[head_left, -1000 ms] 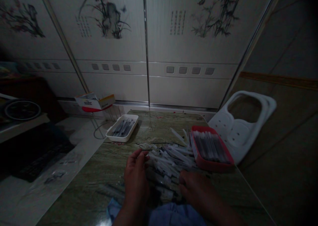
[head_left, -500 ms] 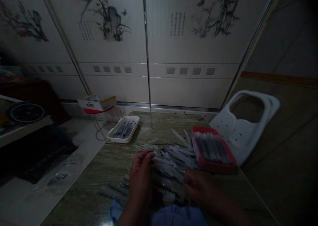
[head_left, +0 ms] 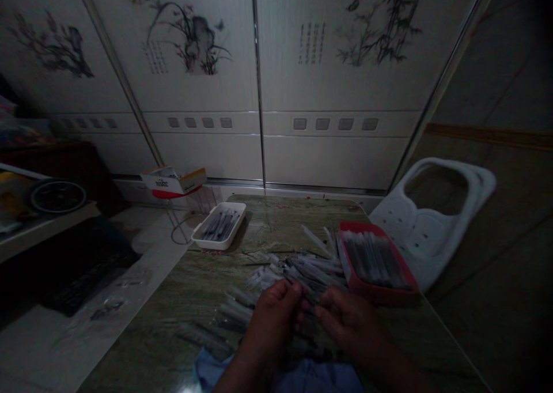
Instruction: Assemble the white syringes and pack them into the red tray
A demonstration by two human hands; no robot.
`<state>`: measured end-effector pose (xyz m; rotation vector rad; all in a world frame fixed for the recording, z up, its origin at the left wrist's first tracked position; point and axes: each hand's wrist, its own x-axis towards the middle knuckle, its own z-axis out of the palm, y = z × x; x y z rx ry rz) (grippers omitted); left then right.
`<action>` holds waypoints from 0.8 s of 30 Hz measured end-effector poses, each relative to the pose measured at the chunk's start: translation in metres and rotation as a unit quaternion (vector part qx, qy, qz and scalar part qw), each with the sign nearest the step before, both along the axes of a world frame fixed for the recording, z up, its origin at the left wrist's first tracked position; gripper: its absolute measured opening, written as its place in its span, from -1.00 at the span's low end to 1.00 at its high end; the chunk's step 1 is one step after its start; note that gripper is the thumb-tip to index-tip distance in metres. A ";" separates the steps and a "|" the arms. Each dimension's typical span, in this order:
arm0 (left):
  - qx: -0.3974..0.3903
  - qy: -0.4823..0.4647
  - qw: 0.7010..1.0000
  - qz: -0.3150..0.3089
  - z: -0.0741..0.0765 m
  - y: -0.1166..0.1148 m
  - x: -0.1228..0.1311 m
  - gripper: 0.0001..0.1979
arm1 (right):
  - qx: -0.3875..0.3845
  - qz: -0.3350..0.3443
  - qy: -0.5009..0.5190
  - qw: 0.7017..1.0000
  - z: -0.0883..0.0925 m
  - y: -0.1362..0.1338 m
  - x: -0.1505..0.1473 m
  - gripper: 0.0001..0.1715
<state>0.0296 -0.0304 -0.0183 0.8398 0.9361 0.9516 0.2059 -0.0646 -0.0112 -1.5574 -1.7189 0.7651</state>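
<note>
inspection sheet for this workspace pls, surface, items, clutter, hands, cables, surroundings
surface: greenish, streaked tabletop, dimly lit
job's things: slim pen-like pieces heaped loosely; more in the white tray at far left and the red container at right
clutter: clear plastic on the floor, left
hands: left hand and right hand close together at the heap's near side, fingers bent; what they hold is too dim to tell
cables: nothing seen that is clearly one
surroundings: white chair right; open box on a red stool left; patterned panels behind
</note>
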 end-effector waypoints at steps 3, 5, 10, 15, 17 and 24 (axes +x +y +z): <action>-0.001 -0.041 0.998 0.050 0.000 0.003 -0.002 -0.63 | 0.009 0.002 0.025 1.000 0.004 0.000 0.002 -0.76; -0.005 -0.073 0.995 0.066 0.001 0.004 -0.003 -0.64 | 0.004 0.010 0.051 0.999 0.007 0.000 0.002 -0.69; -0.009 -0.090 0.993 0.075 0.006 0.004 -0.003 -0.61 | -0.023 -0.061 0.180 0.982 0.009 0.002 -0.001 -0.63; 0.025 -0.078 0.976 0.203 0.011 0.009 -0.012 -0.44 | -0.019 -0.162 0.254 0.953 0.003 0.004 0.004 -0.57; 0.033 -0.058 0.967 0.248 0.014 0.011 -0.019 -0.45 | -0.004 -0.183 0.247 0.952 0.001 0.005 0.007 -0.57; 0.061 0.010 0.959 0.278 0.030 0.010 -0.039 -0.51 | 0.016 -0.229 0.228 0.946 0.002 0.003 0.010 -0.57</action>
